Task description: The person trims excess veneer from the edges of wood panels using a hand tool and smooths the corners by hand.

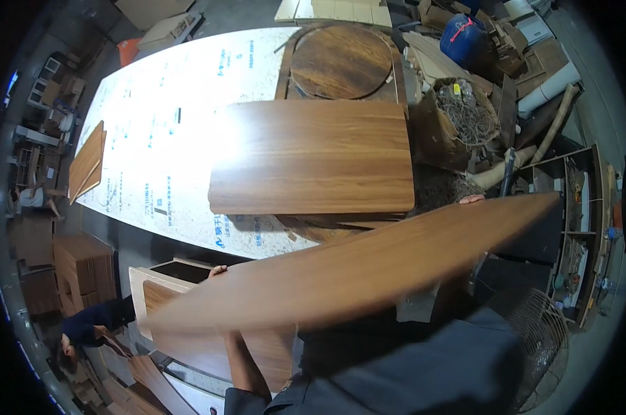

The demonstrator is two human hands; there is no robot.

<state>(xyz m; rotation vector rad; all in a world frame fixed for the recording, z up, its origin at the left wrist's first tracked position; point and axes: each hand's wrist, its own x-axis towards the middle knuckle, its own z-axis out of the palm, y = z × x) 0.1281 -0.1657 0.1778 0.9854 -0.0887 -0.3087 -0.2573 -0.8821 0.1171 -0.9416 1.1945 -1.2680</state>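
Board in my hands: a long wood-grain board (354, 270), tilted and blurred, on my side of the white tabletop (133, 138), cutting across my view of its near edge.
My left hand: the left hand (217, 270) grasps that board, fingers curled over its far edge, just off the tabletop's near edge; my forearm passes beneath the board.
My right hand: the right hand (473, 199) grasps the same far edge, to the right of the tabletop; only part of the fingers shows, the board hiding the rest.
Flat board: a second board (313, 155) of like grain lies on the right part of the tabletop, over darker wooden pieces.
Round piece: a dark wooden disc (340, 62) sits in a square frame at the tabletop's far right.
Small panels: a few narrow wooden pieces (88, 162) lie at the tabletop's left end.
Carton: a worn box of tangled wire-like scrap (467, 114) stands right of the tabletop, a blue container (464, 38) beyond it.
Shelving: a dark compartmented rack (579, 235), well right of the tabletop.
Co-worker: a person in dark clothing (91, 325), left of me, off the tabletop's near side.
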